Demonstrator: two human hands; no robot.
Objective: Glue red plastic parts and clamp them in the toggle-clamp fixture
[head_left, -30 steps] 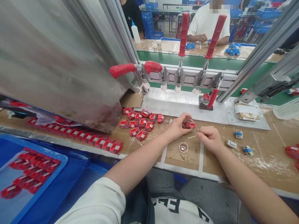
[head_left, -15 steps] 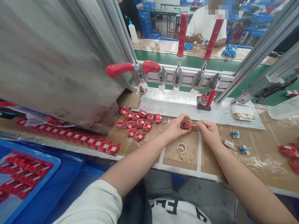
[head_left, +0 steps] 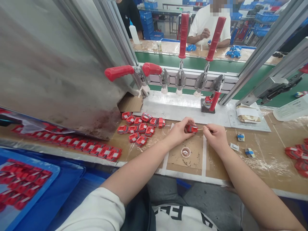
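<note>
My left hand [head_left: 181, 131] is closed around a small red-and-grey plastic part [head_left: 192, 129], held just above the worktable. Between the thumb and fingers of my right hand [head_left: 216, 137] is a thin wooden stick [head_left: 200, 129], whose far end meets the right side of the red part. What the tip touches is too small to tell. Below the hands, a small round cup [head_left: 185, 152] sits on a taped cardboard sheet [head_left: 192, 163]. Several similar red parts [head_left: 141, 128] lie loosely grouped left of my left hand.
Behind my hands stands a row of toggle clamps with red handles [head_left: 184, 35]; one clamp presses over a black block [head_left: 207, 109]. A row of red parts [head_left: 96, 149] lines the left edge, above a blue bin [head_left: 51, 175]. Small blue-and-white pieces [head_left: 249, 152] lie right. A co-worker [head_left: 208, 25] sits opposite.
My view has shifted slightly, so the bench appears a little further left. Both hands keep their hold, and the stick shows shorter beside the red part. The co-worker's hand has risen.
</note>
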